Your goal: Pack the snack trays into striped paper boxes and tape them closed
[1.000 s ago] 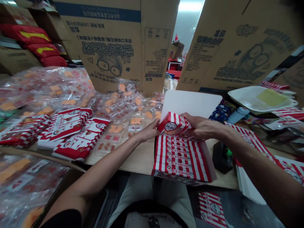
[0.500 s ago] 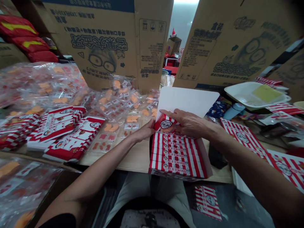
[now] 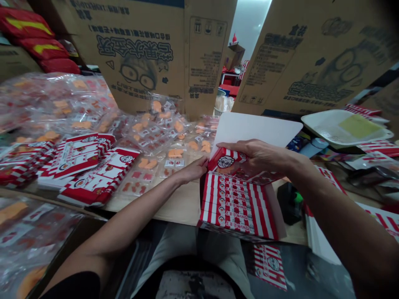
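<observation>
In front of me sits an open display box, packed with a row of small red-and-white striped boxes. Its white lid stands up at the far side. My right hand is closed over one more small printed box, tilted at the far end of the row, against the lid. The palm and fingers hide much of that box. My left hand pinches the display box's far left corner; its fingertips are partly hidden.
Clear bags of orange and red sweets are heaped at the left. Printed striped cartons lie in front of them. Tall cardboard boxes stand behind. A white basket and a dark tape dispenser are to the right.
The small box in my right hand has tilted up, so more of its lower side shows. My left hand stays at the corner. The whole view has shifted slightly.
</observation>
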`<act>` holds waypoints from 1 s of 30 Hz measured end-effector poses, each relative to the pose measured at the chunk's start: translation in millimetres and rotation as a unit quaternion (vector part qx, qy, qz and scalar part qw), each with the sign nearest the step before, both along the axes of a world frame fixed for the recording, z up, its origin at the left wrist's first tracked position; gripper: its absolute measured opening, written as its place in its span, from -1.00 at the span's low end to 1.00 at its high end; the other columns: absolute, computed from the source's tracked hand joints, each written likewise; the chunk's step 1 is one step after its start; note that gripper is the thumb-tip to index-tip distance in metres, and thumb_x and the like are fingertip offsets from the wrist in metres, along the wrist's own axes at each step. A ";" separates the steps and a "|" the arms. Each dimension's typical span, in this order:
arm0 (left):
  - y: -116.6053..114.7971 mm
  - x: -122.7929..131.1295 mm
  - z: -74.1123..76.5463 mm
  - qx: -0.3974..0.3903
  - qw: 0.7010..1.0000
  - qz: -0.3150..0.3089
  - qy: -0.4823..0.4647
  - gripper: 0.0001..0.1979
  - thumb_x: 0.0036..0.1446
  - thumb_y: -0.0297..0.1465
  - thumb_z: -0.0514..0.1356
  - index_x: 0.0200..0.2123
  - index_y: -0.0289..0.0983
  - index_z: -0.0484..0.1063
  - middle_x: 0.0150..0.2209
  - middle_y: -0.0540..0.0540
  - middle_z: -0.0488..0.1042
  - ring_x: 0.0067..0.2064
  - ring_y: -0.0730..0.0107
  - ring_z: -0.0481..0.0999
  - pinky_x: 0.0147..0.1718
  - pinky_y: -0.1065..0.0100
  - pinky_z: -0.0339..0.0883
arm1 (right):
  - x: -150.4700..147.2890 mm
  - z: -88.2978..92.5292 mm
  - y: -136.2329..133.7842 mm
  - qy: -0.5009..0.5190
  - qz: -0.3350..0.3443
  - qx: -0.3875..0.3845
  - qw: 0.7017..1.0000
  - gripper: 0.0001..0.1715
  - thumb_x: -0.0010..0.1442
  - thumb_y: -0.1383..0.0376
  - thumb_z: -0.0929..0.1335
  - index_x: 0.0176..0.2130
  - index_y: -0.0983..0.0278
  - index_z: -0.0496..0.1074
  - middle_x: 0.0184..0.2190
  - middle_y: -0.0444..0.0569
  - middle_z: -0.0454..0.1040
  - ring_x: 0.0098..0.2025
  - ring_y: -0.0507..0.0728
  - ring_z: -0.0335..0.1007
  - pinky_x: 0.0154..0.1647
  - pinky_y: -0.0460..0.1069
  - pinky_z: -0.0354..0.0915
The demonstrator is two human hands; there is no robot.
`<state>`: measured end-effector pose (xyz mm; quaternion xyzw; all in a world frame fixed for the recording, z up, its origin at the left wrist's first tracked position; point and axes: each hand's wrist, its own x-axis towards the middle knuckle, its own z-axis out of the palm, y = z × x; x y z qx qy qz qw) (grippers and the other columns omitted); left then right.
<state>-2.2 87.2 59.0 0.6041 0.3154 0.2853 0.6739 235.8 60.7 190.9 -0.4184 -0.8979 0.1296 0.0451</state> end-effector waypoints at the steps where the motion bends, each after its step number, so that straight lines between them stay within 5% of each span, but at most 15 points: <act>1: 0.3 0.1 0.5 -0.001 1.000 -0.001 -0.002 -0.58 -0.14 -0.58 0.09 -0.13 -0.25 0.41 -0.14 -0.03 0.60 -0.04 0.22 0.54 0.02 0.22 0.41 | 0.3 0.5 0.3 0.001 0.009 -0.001 1.000 -0.14 0.19 0.05 0.43 0.40 -0.02 0.19 -0.05 0.01 0.59 -0.10 0.27 0.52 -0.05 0.12 0.41; 14: 11.8 5.4 -4.1 0.039 0.998 0.034 0.021 -0.90 -0.20 -0.49 0.12 -0.55 -0.29 0.44 -0.52 0.05 0.47 -0.41 0.37 0.45 -0.36 0.39 0.30 | 9.0 3.4 -5.6 0.014 0.023 -0.023 0.999 -0.19 0.21 0.11 0.40 0.38 0.01 0.22 0.02 -0.01 0.56 -0.03 0.30 0.52 0.02 0.18 0.42; 19: 15.3 -5.9 12.1 0.016 0.999 -0.037 -0.012 -0.68 0.03 -0.30 0.23 -0.14 -0.23 0.60 -0.04 -0.09 0.61 -0.02 0.17 0.54 -0.03 0.25 0.37 | 7.5 2.0 -5.0 0.000 0.018 -0.002 1.000 -0.20 0.21 0.15 0.39 0.38 -0.05 0.21 0.07 -0.02 0.55 0.03 0.33 0.50 0.04 0.20 0.42; 22: 13.9 10.6 10.2 0.030 0.997 0.019 -0.074 -0.55 0.20 -0.07 0.22 0.02 -0.23 0.54 0.10 -0.16 0.55 0.12 0.12 0.48 0.11 0.20 0.30 | 1.0 4.5 -6.9 0.013 0.027 -0.011 0.999 -0.26 0.24 0.05 0.38 0.36 -0.05 0.22 0.14 -0.05 0.51 0.10 0.34 0.47 0.06 0.19 0.41; 26: 16.6 46.5 -10.8 0.040 0.978 0.151 -0.139 -0.46 0.20 0.08 0.19 -0.13 -0.32 0.53 -0.13 -0.16 0.62 -0.09 0.17 0.54 -0.05 0.24 0.39 | -6.7 7.1 -13.8 0.051 0.027 -0.060 0.997 -0.33 0.28 0.01 0.39 0.31 -0.02 0.25 0.07 -0.07 0.55 -0.02 0.26 0.52 -0.02 0.10 0.42; 30: 22.1 63.9 -28.2 0.025 0.961 0.221 -0.163 -0.52 0.19 0.06 0.22 -0.27 -0.30 0.50 -0.30 -0.06 0.59 -0.24 0.29 0.51 -0.20 0.32 0.39 | -9.2 3.1 -15.8 0.024 0.038 -0.009 0.999 -0.40 0.30 0.02 0.39 0.27 -0.03 0.29 -0.03 -0.03 0.57 -0.09 0.23 0.51 -0.06 0.08 0.39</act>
